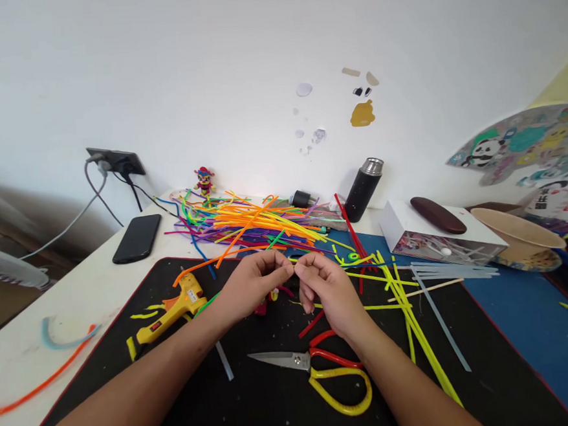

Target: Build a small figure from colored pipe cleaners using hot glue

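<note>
My left hand (256,281) and my right hand (324,288) meet fingertip to fingertip above the black mat (258,403). Both are closed in a pinch on something small between them that I cannot make out. A small red piece (261,307) lies on the mat under my left hand. Behind my hands spreads a heap of coloured pipe cleaners (246,225). Scissors with red and yellow handles (319,373) lie just in front of my right wrist. A yellow glue gun (174,309) lies to the left of my left forearm.
A black phone (136,238) lies at the back left near a wall socket (115,161). A black flask (364,189), a white box (436,235) with a brown case on it, clear glue sticks (443,270) and yellow-green pipe cleaners (413,324) lie to the right.
</note>
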Available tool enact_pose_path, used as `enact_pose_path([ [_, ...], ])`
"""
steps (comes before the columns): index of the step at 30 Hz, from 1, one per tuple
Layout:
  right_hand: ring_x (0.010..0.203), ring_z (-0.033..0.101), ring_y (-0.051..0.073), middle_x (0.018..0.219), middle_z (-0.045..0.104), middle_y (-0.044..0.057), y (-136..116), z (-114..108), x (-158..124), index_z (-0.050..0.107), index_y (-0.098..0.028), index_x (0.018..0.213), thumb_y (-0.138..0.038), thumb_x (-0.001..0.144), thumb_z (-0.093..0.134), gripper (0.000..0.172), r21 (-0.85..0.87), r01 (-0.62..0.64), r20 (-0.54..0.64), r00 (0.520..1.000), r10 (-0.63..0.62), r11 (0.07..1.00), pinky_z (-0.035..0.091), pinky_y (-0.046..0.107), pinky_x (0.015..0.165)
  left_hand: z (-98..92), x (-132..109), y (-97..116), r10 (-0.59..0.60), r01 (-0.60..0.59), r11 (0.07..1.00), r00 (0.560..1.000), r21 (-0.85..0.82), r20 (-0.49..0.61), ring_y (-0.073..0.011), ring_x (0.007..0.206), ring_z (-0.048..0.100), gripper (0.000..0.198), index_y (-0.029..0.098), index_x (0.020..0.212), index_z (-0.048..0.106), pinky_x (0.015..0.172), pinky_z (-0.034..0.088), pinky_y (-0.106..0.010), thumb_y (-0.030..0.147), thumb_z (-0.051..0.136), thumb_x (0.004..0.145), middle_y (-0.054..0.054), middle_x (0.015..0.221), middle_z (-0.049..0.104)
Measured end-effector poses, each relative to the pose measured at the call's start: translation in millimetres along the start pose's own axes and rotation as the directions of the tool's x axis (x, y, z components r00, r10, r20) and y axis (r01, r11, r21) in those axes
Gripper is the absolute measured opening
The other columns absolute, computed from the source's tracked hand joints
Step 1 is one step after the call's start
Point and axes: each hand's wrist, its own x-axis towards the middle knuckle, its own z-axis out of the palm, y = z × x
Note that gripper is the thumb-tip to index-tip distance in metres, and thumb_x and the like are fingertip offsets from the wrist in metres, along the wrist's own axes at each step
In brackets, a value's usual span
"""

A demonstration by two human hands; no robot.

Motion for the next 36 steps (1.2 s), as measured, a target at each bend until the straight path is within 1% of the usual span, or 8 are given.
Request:
enact_pose_path([
  [2, 0.036, 0.050, 0.008, 0.048, 0.048, -0.011, -2, -1, 0, 0.060, -0.020, 0.084, -0.052, 0.087, 0.079, 0.037, -0.007, 0.006, 0.002, 1.000, -0.006, 1.000, 0.038, 0.019, 0.043, -3.4, 1, 1, 0.008, -0.008, 1.000, 1.000, -0.013, -0.003, -0.0105, 0.061, 0.044, 0.041, 0.016, 0.080, 0.065, 0.058, 0.037, -0.023, 0.057, 0.074, 0.086, 0.004, 0.068, 0.052],
  [5, 0.035, 0.049, 0.009, 0.046, 0.045, -0.012, -4, 0, -1, 0.059, -0.021, 0.082, -0.052, 0.086, 0.079, 0.037, -0.023, 0.007, 0.005, 1.000, -0.006, 1.000, 0.037, 0.020, 0.042, -8.7, 2, 3, 0.046, -0.046, 0.999, 0.999, 0.004, -0.011, -0.0112, 0.065, 0.047, 0.041, 0.015, 0.082, 0.067, 0.062, 0.038, -0.024, 0.055, 0.075, 0.086, 0.003, 0.071, 0.056],
  [8, 0.035, 0.048, 0.009, 0.045, 0.045, -0.012, -5, 1, -1, 0.060, -0.021, 0.082, -0.053, 0.086, 0.078, 0.037, -0.040, -0.011, 0.016, 1.000, 0.012, 0.999, 0.037, 0.021, 0.042, -11.7, 2, 5, 0.067, -0.068, 0.997, 0.998, 0.039, 0.015, -0.0117, 0.067, 0.048, 0.038, 0.015, 0.086, 0.071, 0.063, 0.039, -0.024, 0.052, 0.075, 0.087, 0.002, 0.074, 0.059],
  [12, 0.035, 0.049, 0.009, 0.046, 0.045, -0.012, -4, 2, -2, 0.060, -0.021, 0.082, -0.054, 0.085, 0.078, 0.038, -0.053, -0.029, 0.020, 0.999, 0.030, 0.998, 0.038, 0.021, 0.042, -12.6, 2, 7, 0.072, -0.075, 0.995, 0.996, 0.072, 0.043, -0.0122, 0.067, 0.049, 0.033, 0.015, 0.085, 0.072, 0.064, 0.040, -0.024, 0.048, 0.073, 0.088, 0.002, 0.073, 0.060],
  [18, 0.035, 0.048, 0.009, 0.046, 0.045, -0.012, -3, 1, -1, 0.061, -0.020, 0.083, -0.055, 0.084, 0.080, 0.040, -0.039, -0.033, 0.018, 0.999, 0.034, 0.999, 0.038, 0.021, 0.041, -13.8, 3, 6, 0.058, -0.063, 0.995, 0.996, 0.077, 0.060, -0.0137, 0.071, 0.056, 0.029, 0.016, 0.085, 0.072, 0.066, 0.044, -0.025, 0.045, 0.076, 0.085, 0.000, 0.077, 0.066],
  [28, 0.036, 0.048, 0.009, 0.047, 0.046, -0.011, -2, 1, -1, 0.063, -0.019, 0.083, -0.055, 0.086, 0.080, 0.040, -0.007, -0.049, 0.021, 0.999, 0.049, 0.999, 0.038, 0.021, 0.042, -12.4, 0, 12, -0.019, 0.008, 0.994, 0.994, 0.106, 0.104, -0.0120, 0.063, 0.052, 0.027, 0.017, 0.082, 0.068, 0.061, 0.044, -0.024, 0.043, 0.075, 0.082, 0.001, 0.072, 0.061],
  [32, 0.037, 0.048, 0.009, 0.048, 0.048, -0.010, -4, 1, -1, 0.063, -0.019, 0.083, -0.055, 0.088, 0.079, 0.040, 0.004, -0.043, -0.001, 0.999, 0.043, 0.999, 0.039, 0.021, 0.042, -10.8, 0, 9, 0.012, -0.016, 0.997, 0.998, 0.072, 0.056, -0.0110, 0.062, 0.048, 0.027, 0.017, 0.080, 0.067, 0.060, 0.041, -0.023, 0.043, 0.074, 0.084, 0.003, 0.069, 0.056],
  [36, 0.037, 0.049, 0.009, 0.050, 0.049, -0.010, -3, 1, 0, 0.063, -0.020, 0.086, -0.053, 0.088, 0.079, 0.037, -0.001, -0.025, -0.008, 1.000, 0.025, 1.000, 0.039, 0.020, 0.041, -8.4, 0, 10, 0.032, -0.032, 0.999, 0.999, 0.026, 0.012, -0.0110, 0.062, 0.048, 0.031, 0.017, 0.080, 0.066, 0.060, 0.040, -0.023, 0.046, 0.075, 0.082, 0.003, 0.070, 0.057],
])
